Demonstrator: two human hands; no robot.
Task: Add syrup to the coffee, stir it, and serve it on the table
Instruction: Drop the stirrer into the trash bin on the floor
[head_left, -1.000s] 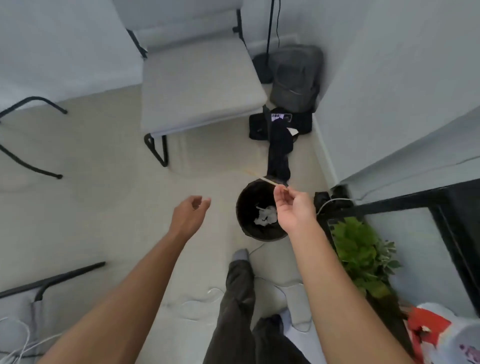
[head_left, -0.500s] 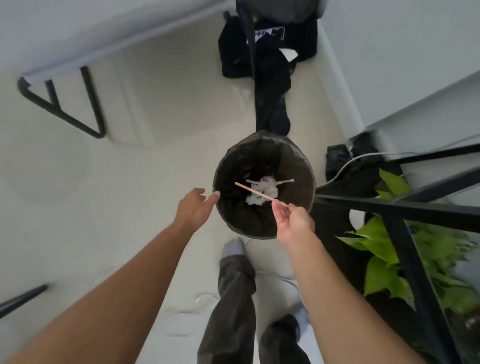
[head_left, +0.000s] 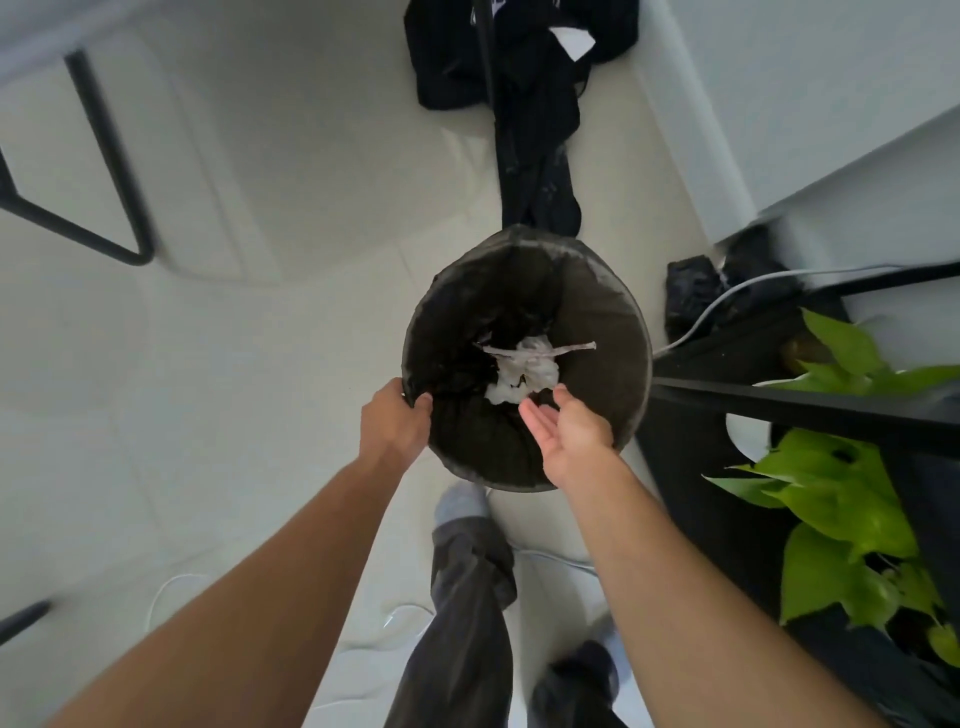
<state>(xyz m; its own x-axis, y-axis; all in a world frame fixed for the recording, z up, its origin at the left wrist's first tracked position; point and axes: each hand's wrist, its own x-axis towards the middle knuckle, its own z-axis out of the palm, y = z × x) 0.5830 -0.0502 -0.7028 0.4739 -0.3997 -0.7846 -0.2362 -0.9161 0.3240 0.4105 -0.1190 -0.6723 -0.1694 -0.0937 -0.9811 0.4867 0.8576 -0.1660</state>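
Observation:
A round black waste bin (head_left: 613, 332) with a dark liner stands on the pale floor right below me. Crumpled white paper (head_left: 524, 371) lies at its bottom, with a thin pale strip across it. My left hand (head_left: 392, 421) grips the bin's left rim, fingers curled over the edge. My right hand (head_left: 569, 428) hovers over the bin's near side, palm up, fingers spread, holding nothing. The wooden stir stick is not visible in my hand. No coffee, syrup or cup is in view.
Black clothing (head_left: 524, 78) lies on the floor beyond the bin. A black metal table frame (head_left: 810, 410) and a green leafy plant (head_left: 841, 499) stand at the right. A chair leg (head_left: 104, 171) is at the upper left. My trouser leg (head_left: 462, 613) and white cables are below.
My right hand held a wooden stir stick over the bin and now is spread and without it. My left hand moved from beside the bin onto its rim. The camera leaned closer.

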